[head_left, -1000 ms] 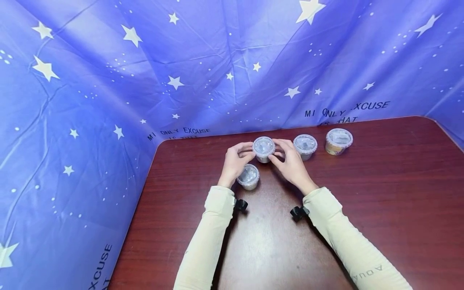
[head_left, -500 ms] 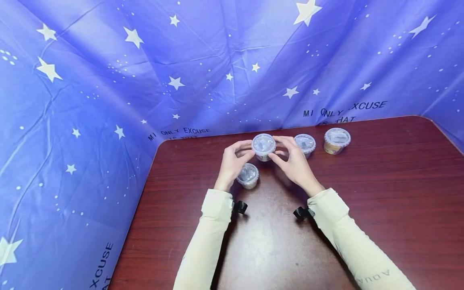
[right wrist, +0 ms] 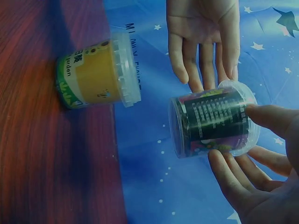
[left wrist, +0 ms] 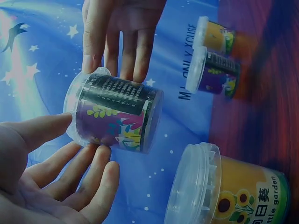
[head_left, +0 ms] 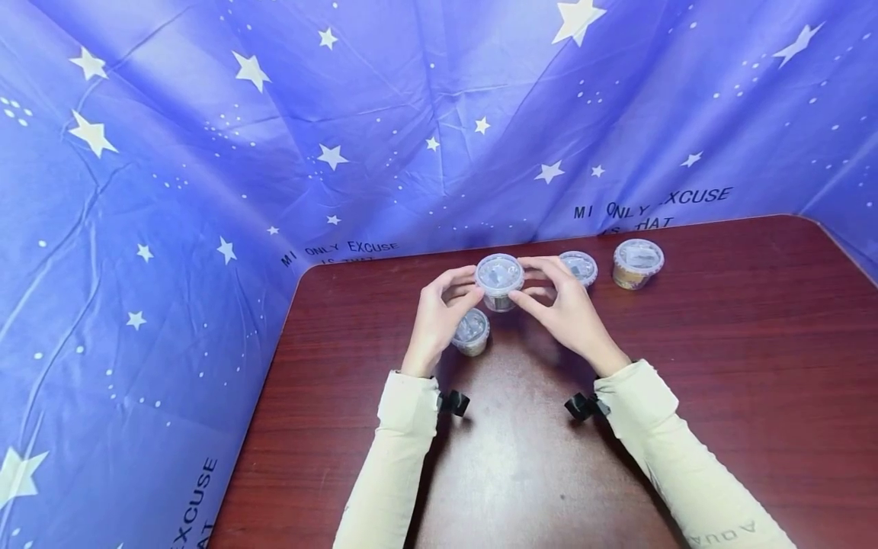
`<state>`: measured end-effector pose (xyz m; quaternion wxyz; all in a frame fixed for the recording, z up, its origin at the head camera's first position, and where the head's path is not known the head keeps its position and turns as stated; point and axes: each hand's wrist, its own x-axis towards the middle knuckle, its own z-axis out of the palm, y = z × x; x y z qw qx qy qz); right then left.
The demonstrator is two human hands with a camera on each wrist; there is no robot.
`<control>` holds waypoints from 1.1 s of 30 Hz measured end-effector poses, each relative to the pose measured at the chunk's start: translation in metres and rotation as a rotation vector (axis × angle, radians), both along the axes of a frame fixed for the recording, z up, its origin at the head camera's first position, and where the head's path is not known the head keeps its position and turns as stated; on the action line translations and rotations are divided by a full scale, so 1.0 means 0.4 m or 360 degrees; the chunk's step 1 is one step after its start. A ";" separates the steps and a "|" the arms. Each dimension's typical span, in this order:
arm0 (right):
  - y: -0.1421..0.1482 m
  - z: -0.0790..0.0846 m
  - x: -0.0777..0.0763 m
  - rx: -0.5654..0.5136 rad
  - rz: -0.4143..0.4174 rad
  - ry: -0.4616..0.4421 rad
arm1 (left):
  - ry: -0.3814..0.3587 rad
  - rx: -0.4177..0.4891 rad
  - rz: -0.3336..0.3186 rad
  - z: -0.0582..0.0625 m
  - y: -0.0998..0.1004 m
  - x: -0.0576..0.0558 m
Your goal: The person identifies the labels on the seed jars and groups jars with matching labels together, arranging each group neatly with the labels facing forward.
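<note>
A small clear plastic tub [head_left: 499, 278] with a lid is held up between my two hands. In the left wrist view, the same lidded tub [left wrist: 117, 116] shows a purple label with a dark text panel. My left hand [head_left: 435, 316] pinches it near the lid from the left, thumb toward me. From the right, my right hand [head_left: 572, 316] does likewise, its thumb [right wrist: 268, 116] against the lid's edge. Below and left of the held tub, a yellow sunflower-labelled tub [head_left: 471, 337] stands upright on the table, partly covered by my left hand.
Behind my right hand stands another purple-labelled tub [left wrist: 217, 72], partly hidden in the head view. Farther right is a yellow-labelled tub [head_left: 638, 264]. All stand on the red-brown wooden table [head_left: 741, 366]. A blue starry cloth [head_left: 411, 99] hangs along its back and left edges.
The held tub has risen and tilted slightly, so more of its side shows. My right wrist has shifted right and toward me, and my right hand now covers more of the tub behind.
</note>
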<state>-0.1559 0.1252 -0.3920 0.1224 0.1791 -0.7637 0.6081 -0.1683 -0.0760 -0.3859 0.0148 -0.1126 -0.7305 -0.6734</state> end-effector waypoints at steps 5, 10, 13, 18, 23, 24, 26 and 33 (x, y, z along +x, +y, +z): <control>0.005 0.006 0.010 0.0007 0.0005 0.0014 | -0.0008 0.0033 0.0024 0.001 0.001 0.018; 0.006 0.004 0.014 0.0013 0.0010 0.0016 | -0.0019 0.0092 0.0064 -0.003 0.003 0.035; 0.004 0.004 0.017 0.0002 0.0010 0.0017 | -0.0006 0.0134 0.0087 -0.004 0.006 0.045; 0.001 0.005 0.023 -0.0028 -0.0008 0.0044 | 0.0014 0.0184 0.0115 -0.003 0.013 0.057; -0.003 0.008 0.031 -0.0043 -0.0035 0.0067 | -0.0023 0.0234 0.0128 0.002 0.022 0.067; -0.004 0.008 0.032 -0.0045 -0.0038 0.0065 | -0.0031 0.0246 0.0128 0.002 0.023 0.069; -0.006 0.011 0.036 -0.0049 -0.0042 0.0055 | -0.0041 0.0261 0.0127 0.002 0.023 0.073; -0.011 0.011 0.046 -0.0078 -0.0032 -0.0028 | 0.0008 0.0228 0.0162 -0.006 0.021 0.085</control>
